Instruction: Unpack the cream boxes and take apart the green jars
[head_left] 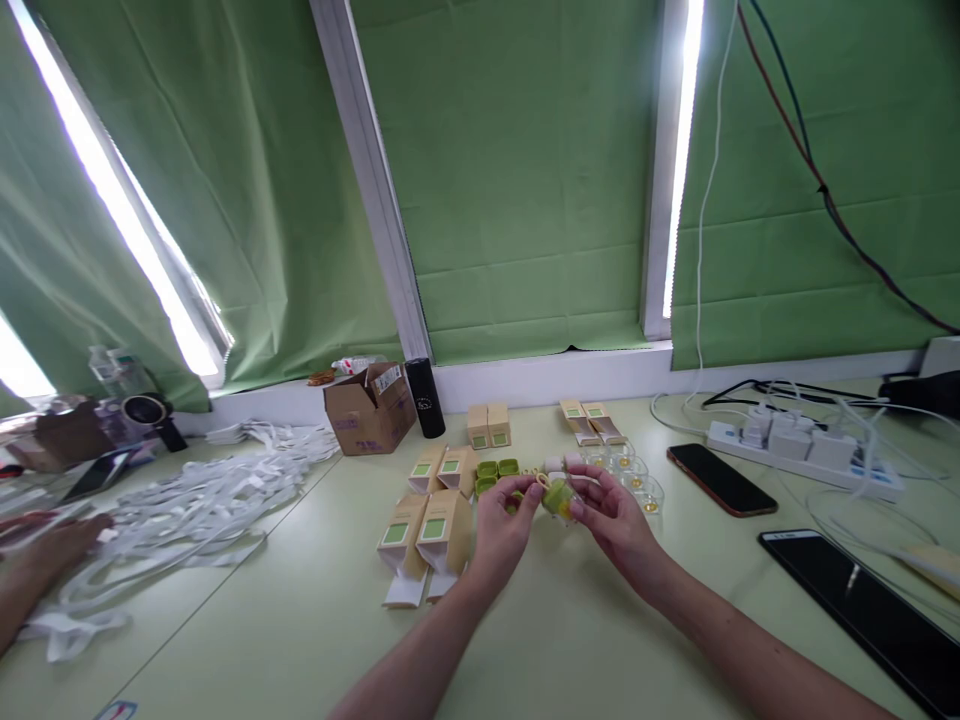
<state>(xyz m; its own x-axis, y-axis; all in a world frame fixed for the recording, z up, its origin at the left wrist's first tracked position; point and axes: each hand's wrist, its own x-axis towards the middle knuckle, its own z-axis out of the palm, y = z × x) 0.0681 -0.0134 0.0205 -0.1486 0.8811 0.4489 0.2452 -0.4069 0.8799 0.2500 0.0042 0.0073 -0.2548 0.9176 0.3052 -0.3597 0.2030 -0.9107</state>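
Pale desk [570,630]; green curtains [517,200] beyond jar [558,500]. Left hand [501,522]: pinching jar's loop [543,481]. Right hand [619,518]: holding jar, presumably for steadiness. Jar: between hands. Boxes [448,520] left of jar, cups [645,490] right, seemingly for reach.

Carton [367,415] stands left of flask [424,398] near the back edge of the worktop [300,610]. Straps [240,490] spread across its left side. Right of these run boxes [403,528], caps [508,467], then cups [637,472]; further boxes [489,426] stand behind. Jar [557,497] is before the caps and cups. Phone [720,480] lies right of the cups, tablet [862,615] before it, power strip [810,462] behind.
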